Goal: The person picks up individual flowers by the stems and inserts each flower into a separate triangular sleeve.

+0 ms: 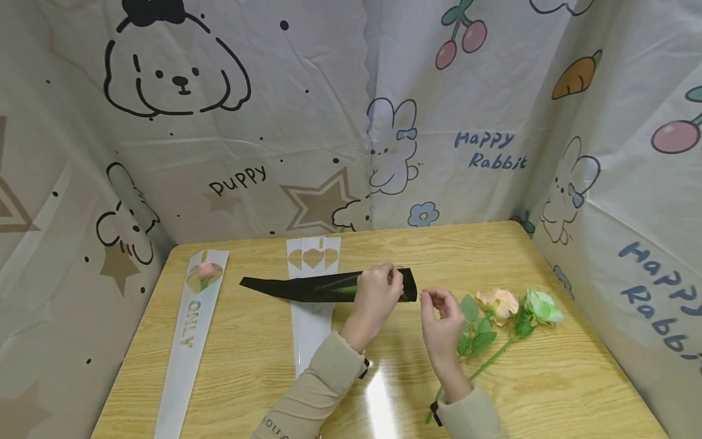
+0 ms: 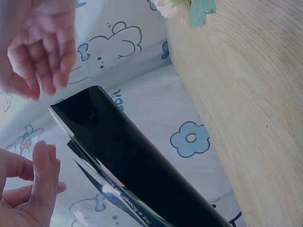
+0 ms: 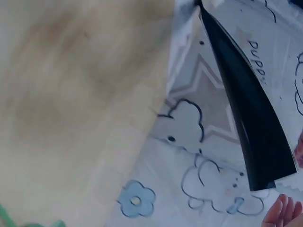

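Note:
A long black flower sleeve (image 1: 323,286) is held above the table, its wide end to the right. My left hand (image 1: 378,289) grips it near that end with curled fingers; the exact contact is partly hidden. In the left wrist view, the sleeve (image 2: 123,146) shows printed lettering along a shiny edge, beside my left hand (image 2: 31,182). Just beyond the wide end is my right hand (image 1: 443,320), its fingers loosely curved, with nothing visible between them. The right wrist view shows the sleeve (image 3: 251,104) narrowing upward, with the right hand (image 3: 284,213) below its wide end.
White sleeves with heart cut-outs (image 1: 312,329) lie beneath the black one. At the left lies a white sleeve marked ONLY (image 1: 183,353), a pink flower (image 1: 205,271) in its heart window. A peach rose (image 1: 500,306) and a green rose (image 1: 543,306) lie at the right. Printed curtains surround the wooden table (image 1: 576,390).

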`<state>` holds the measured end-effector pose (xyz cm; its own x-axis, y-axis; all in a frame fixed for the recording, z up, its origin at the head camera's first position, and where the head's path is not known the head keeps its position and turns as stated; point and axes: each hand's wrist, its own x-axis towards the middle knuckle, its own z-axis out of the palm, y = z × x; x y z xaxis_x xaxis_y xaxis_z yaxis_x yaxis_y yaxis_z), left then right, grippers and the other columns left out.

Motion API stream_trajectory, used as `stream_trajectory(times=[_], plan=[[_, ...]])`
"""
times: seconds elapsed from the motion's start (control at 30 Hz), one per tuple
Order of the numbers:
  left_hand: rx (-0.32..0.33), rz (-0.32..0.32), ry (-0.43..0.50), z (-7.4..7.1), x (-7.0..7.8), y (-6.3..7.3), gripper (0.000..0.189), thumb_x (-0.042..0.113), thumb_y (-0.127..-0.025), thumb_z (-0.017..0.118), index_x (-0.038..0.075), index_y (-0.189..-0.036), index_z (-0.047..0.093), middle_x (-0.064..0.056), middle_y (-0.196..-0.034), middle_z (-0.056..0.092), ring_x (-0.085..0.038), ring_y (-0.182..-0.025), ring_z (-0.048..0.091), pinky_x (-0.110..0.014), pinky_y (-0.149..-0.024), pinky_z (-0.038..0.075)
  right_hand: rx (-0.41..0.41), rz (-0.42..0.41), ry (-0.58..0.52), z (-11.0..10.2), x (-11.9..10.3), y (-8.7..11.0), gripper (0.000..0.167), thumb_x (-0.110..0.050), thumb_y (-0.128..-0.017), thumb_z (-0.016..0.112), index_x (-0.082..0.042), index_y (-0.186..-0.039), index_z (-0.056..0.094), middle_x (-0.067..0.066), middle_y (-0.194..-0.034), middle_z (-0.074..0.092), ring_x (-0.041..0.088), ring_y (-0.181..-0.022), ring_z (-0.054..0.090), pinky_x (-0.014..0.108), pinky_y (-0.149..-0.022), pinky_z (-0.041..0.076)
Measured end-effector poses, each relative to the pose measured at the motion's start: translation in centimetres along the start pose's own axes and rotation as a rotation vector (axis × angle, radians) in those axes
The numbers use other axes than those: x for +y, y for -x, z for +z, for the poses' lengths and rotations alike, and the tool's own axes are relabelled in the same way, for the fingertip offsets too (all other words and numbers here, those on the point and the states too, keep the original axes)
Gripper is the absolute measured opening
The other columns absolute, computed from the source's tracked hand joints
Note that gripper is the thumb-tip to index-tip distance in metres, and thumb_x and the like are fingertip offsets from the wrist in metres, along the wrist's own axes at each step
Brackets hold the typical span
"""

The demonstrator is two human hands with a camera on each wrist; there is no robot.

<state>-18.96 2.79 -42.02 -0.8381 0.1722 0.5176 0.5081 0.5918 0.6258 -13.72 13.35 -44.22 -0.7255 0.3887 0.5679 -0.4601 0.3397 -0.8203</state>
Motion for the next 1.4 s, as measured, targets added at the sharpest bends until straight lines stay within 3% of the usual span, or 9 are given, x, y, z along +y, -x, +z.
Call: stream_trajectory(times=[0.07, 0.3, 0.5, 0.7, 0.9, 1.07, 1.17, 1.27, 1.4], plan=[[0.009, 0.01, 0.009, 0.0, 0.0, 0.0, 0.029, 0.001, -0.087, 0.049, 0.006, -0.059, 0.054, -0.001, -0.051, 0.056, -0.002, -0.038, 0.046, -0.009, -0.034, 0.03, -0.018, 0.067, 0.012, 0.0, -0.1, 0.8, 0.005, 0.013, -0.08, 0.057, 0.016, -0.076, 0.058, 0.023, -0.069, 0.06, 0.003, -0.062, 0.054, 0.013, -0.058, 0.046], [-0.002, -0.006, 0.033, 0.2, 0.1, 0.1, 0.031, 0.002, -0.088, 0.049, 0.009, -0.057, 0.05, 0.0, -0.05, 0.053, -0.003, -0.038, 0.044, -0.01, -0.034, 0.03, -0.217, 0.27, 0.065, 1.5, 0.0, 2.8, 0.008, 0.004, -0.083, 0.059, 0.009, -0.078, 0.063, 0.02, -0.068, 0.063, 0.019, -0.058, 0.06, 0.02, -0.054, 0.049], [-0.003, -0.003, 0.024, 0.4, 0.1, 0.1, 0.034, 0.001, -0.087, 0.049, 0.011, -0.054, 0.044, 0.002, -0.046, 0.041, -0.003, -0.036, 0.033, -0.011, -0.034, 0.024, -0.225, 0.381, 0.032, 3.0, 0.2, 2.9, 0.011, 0.006, -0.083, 0.054, 0.01, -0.079, 0.064, 0.019, -0.069, 0.062, 0.011, -0.055, 0.055, 0.018, -0.051, 0.046], [-0.033, -0.016, 0.006, 0.4, 0.1, 0.3, 0.035, 0.003, -0.088, 0.048, 0.011, -0.054, 0.044, 0.002, -0.046, 0.038, -0.004, -0.035, 0.03, -0.011, -0.034, 0.024, -0.251, 0.302, 0.029, 3.5, 0.5, 2.9, 0.019, 0.009, -0.086, 0.05, 0.009, -0.07, 0.062, 0.013, -0.056, 0.054, 0.003, -0.046, 0.037, 0.016, -0.045, 0.034], [-0.119, -0.055, -0.103, 0.1, -0.1, 0.2, 0.025, 0.012, -0.089, 0.05, 0.004, -0.069, 0.063, 0.0, -0.05, 0.05, -0.003, -0.037, 0.033, -0.011, -0.035, 0.027, -0.25, 0.21, 0.056, 3.6, 0.6, 3.2, 0.016, 0.012, -0.082, 0.051, 0.01, -0.071, 0.063, 0.018, -0.062, 0.061, 0.003, -0.052, 0.043, 0.019, -0.049, 0.041], [-0.191, -0.063, -0.174, -0.8, -0.5, -0.7, 0.032, 0.023, -0.092, 0.049, 0.001, -0.106, 0.066, -0.001, -0.049, 0.05, -0.005, -0.035, 0.026, -0.016, -0.033, 0.023, -0.233, 0.103, 0.063, 3.8, 0.9, 3.3, 0.013, 0.012, -0.082, 0.053, 0.011, -0.077, 0.065, 0.021, -0.074, 0.065, 0.021, -0.065, 0.062, 0.025, -0.06, 0.054], [-0.205, -0.087, -0.104, -1.6, -1.7, -1.8, 0.033, 0.02, -0.093, 0.047, 0.0, -0.114, 0.063, -0.004, -0.062, 0.058, -0.008, -0.044, 0.042, -0.017, -0.039, 0.034, -0.238, 0.064, 0.037, 3.9, 1.1, 3.3, 0.012, 0.01, -0.084, 0.054, 0.012, -0.078, 0.064, 0.023, -0.078, 0.065, 0.032, -0.069, 0.064, 0.028, -0.063, 0.055], [-0.301, -0.17, -0.024, -2.2, -3.7, -3.0, 0.032, 0.018, -0.094, 0.046, 0.002, -0.117, 0.061, -0.008, -0.086, 0.065, -0.015, -0.07, 0.059, -0.023, -0.058, 0.049, -0.258, 0.059, 0.002, 3.9, 1.2, 3.2, 0.012, 0.009, -0.085, 0.054, 0.014, -0.079, 0.062, 0.025, -0.08, 0.064, 0.037, -0.074, 0.064, 0.034, -0.069, 0.056], [-0.599, -0.271, -0.004, -2.5, -7.3, -4.4, 0.035, 0.018, -0.095, 0.048, 0.001, -0.125, 0.054, -0.013, -0.116, 0.06, -0.025, -0.105, 0.057, -0.037, -0.086, 0.049, -0.283, 0.016, 0.006, 3.7, 1.2, 3.3, 0.01, 0.01, -0.084, 0.055, 0.015, -0.08, 0.062, 0.025, -0.078, 0.064, 0.038, -0.075, 0.064, 0.041, -0.073, 0.054]])
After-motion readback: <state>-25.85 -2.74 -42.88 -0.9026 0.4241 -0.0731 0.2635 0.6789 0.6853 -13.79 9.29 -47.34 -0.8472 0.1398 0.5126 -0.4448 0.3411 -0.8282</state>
